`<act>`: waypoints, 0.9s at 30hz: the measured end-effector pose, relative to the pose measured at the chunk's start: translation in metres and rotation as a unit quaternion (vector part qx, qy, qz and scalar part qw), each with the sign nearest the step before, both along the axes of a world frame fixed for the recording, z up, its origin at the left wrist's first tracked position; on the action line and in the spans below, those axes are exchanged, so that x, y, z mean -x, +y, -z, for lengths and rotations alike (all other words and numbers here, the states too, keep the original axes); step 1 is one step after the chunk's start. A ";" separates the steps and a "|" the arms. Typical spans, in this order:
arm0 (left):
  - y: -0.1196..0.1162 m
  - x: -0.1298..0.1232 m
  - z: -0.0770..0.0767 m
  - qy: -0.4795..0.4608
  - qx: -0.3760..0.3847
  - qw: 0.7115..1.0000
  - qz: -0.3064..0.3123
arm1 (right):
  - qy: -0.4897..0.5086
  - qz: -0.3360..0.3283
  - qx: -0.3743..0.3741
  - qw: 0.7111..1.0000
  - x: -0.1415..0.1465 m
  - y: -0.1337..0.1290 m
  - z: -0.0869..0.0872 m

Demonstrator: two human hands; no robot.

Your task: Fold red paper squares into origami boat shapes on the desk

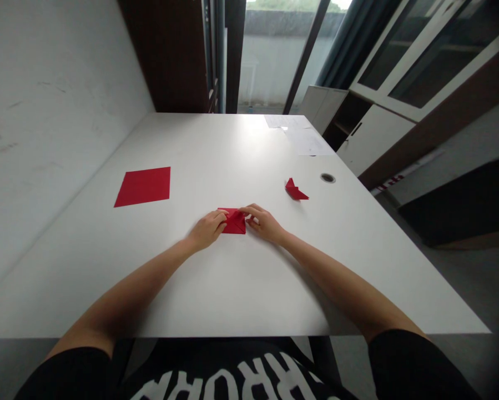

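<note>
Table (241, 289), white, beside pale wall (58, 111).

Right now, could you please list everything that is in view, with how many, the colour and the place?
table: one, white, under both hands
flat paper sheet: one, red, left on table
folded paper piece: one, red, between the hands
folded paper shape: one, red, right of the hands
printed sheets: at least two, white, far right
round grommet: one, dark centre, right side
wall: one, whitish, left
window: beyond table
cabinets: white and brown, right
curtain: dark blue, by window
left hand: on folded piece
right hand: same piece
</note>
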State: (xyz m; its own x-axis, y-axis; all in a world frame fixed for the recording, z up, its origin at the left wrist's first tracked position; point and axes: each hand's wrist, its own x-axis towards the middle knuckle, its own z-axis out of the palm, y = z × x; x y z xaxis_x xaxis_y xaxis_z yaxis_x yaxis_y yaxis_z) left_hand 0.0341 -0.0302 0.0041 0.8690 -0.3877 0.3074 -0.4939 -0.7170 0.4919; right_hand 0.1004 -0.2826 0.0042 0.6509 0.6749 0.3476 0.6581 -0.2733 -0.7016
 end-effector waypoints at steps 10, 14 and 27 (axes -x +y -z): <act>0.004 -0.001 -0.002 0.045 0.039 0.998 -0.012 | -0.119 -0.021 0.103 0.987 -0.012 -0.010 0.001; 0.004 0.000 -0.002 0.061 0.052 0.996 -0.033 | -0.117 -0.035 0.095 0.988 -0.011 -0.012 0.002; 0.005 0.001 -0.003 0.076 0.087 0.993 -0.039 | -0.112 -0.024 0.078 0.990 -0.003 0.011 0.000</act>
